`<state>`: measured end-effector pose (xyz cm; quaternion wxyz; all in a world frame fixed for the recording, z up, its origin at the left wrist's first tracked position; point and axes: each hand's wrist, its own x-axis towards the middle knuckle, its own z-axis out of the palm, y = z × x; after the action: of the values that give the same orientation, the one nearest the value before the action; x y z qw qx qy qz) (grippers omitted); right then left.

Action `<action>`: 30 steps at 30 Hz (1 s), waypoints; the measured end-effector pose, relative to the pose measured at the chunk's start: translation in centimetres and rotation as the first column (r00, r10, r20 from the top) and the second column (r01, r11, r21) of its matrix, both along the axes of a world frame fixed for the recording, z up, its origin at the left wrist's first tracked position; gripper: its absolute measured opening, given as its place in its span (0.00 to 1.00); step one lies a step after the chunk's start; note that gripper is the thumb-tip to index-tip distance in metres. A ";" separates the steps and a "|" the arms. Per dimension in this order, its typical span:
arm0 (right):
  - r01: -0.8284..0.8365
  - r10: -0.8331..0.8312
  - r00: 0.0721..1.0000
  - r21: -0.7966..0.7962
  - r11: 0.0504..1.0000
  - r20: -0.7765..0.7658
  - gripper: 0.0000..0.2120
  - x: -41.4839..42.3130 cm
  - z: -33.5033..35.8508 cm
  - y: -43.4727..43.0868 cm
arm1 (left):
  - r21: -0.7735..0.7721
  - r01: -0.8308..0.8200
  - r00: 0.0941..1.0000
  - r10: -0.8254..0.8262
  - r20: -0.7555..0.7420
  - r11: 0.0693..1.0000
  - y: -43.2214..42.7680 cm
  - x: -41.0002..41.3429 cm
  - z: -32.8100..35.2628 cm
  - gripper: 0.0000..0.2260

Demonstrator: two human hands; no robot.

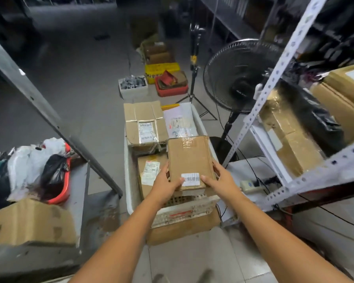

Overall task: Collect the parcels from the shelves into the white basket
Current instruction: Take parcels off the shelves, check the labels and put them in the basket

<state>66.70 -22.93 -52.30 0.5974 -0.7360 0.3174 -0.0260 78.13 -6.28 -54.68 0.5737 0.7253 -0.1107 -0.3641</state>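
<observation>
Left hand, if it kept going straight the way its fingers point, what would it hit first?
Apart from the brown box it grips, the left hand would likely meet the taped box at the white basket's far end; depth is unclear, so it might pass above it.

Looking forward and steeply down from head height, sitting close above the white basket (129, 176) at centre. Taking in grey shelving (49, 111) at left, white shelving (274, 82) at right, and floor (80, 78) stretching far ahead.
</observation>
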 end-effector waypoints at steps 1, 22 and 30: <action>-0.016 0.016 1.000 -0.011 1.000 -0.013 0.34 0.9 -0.9 -0.8 | 0.011 -0.005 1.000 0.005 -0.003 1.000 -0.7 0.7 -0.9 0.34; -0.089 0.115 0.966 0.120 0.989 -0.230 0.34 11.4 -19.1 -10.2 | 0.153 -0.122 0.976 0.146 -0.164 0.981 -9.1 8.8 -19.0 0.38; -0.169 0.171 0.920 0.037 0.985 -0.353 0.29 12.5 -17.2 -10.7 | 0.340 0.015 0.998 0.008 -0.066 0.940 -9.0 10.3 -16.7 0.31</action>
<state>79.16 -33.67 -69.46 0.5323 -0.7517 0.3550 0.1599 88.45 -15.31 -71.40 0.4427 0.8007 -0.0283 -0.4026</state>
